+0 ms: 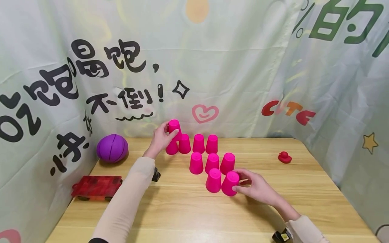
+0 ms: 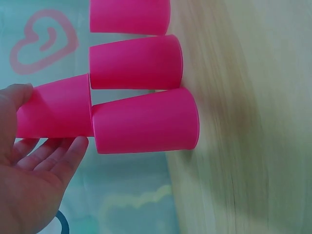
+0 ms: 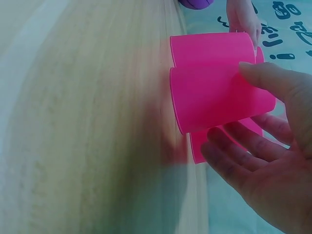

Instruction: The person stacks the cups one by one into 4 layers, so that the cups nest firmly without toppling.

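Note:
My left hand [image 1: 160, 139] holds a pink cup [image 1: 174, 126] upside down between thumb and fingers. This cup sits at the level of the bases of the two leftmost back-row cups; in the left wrist view its rim [image 2: 89, 109] meets them. The back row has several upside-down pink cups [image 1: 198, 144]. Before it stand three more cups in a middle row [image 1: 196, 163], then two in front. My right hand [image 1: 258, 187] grips the right front cup [image 1: 230, 184], thumb on the near side and fingers round the far side. The left front cup [image 1: 213, 181] stands right beside it.
A purple ball [image 1: 112, 148] sits at the back left of the wooden table [image 1: 170, 216]. Nearer along the left edge lies a red wheeled toy [image 1: 98, 187]. A small red object [image 1: 284, 157] is at the back right. Printed cloth [image 1: 243, 67] hangs behind the table.

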Tool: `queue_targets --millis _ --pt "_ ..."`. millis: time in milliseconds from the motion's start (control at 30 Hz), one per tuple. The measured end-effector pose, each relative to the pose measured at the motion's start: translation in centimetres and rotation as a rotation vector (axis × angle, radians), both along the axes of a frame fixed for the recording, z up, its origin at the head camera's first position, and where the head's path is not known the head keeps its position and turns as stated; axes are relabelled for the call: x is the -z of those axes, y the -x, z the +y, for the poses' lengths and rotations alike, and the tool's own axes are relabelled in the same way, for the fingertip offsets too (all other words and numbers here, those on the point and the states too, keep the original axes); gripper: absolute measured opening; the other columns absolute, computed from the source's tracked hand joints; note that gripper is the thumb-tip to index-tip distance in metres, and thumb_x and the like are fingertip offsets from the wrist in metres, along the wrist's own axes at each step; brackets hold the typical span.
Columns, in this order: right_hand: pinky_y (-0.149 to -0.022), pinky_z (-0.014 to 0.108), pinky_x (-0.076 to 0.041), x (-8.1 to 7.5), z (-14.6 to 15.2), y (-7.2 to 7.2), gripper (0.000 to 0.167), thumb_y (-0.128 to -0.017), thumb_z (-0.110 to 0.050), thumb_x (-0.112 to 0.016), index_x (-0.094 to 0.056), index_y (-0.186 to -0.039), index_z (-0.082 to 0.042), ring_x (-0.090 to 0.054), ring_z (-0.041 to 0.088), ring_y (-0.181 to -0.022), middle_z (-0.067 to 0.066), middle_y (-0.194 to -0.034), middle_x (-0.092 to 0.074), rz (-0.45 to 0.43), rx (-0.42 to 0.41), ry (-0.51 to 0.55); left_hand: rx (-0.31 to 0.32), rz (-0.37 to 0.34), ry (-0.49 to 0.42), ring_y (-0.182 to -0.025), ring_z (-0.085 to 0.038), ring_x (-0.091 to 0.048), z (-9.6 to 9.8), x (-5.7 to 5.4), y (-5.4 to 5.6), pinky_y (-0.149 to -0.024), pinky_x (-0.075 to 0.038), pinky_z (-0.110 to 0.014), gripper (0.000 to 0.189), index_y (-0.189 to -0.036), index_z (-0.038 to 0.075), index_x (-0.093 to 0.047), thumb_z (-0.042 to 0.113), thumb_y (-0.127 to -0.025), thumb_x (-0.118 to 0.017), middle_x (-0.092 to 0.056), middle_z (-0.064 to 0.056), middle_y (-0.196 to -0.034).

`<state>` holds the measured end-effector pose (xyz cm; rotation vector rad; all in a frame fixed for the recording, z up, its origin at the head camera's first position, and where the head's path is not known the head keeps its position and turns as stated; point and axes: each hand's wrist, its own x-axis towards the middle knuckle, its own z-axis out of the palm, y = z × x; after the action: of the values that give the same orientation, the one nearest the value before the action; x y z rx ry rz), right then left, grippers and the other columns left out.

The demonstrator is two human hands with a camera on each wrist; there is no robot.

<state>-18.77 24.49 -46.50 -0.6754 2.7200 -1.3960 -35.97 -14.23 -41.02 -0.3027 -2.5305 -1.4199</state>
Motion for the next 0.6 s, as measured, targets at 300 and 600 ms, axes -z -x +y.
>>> queue_targets --millis 300,600 --pt "-0.092 0.044 -0.063 0.26 -0.14 0.15 0.058 -0.090 -0.025 -0.086 -0.062 -0.139 -0.007 -0.071 0.011 -0.102 0.007 -0.122 -0.073 -0.029 -0.018 -0.005 -0.007 -0.016 -0.001 -0.120 -0.040 -0.068 0.09 0.00 0.10 -0.105 -0.057 -0.053 0.066 -0.153 0.007 -0.050 0.032 -0.098 -0.075 -0.069 -0.022 -0.133" --pt "-0.092 0.045 -0.063 0.24 -0.27 0.04 0.057 -0.089 -0.023 -0.086 -0.062 -0.137 -0.005 -0.072 0.019 -0.103 0.007 -0.120 -0.073 -0.038 -0.011 -0.013 -0.015 -0.021 0.008 -0.120 -0.040 -0.068 0.11 0.14 0.22 -0.105 -0.058 -0.053 0.066 -0.154 0.007 -0.050 0.033 -0.099 -0.075 -0.069 -0.022 -0.133"
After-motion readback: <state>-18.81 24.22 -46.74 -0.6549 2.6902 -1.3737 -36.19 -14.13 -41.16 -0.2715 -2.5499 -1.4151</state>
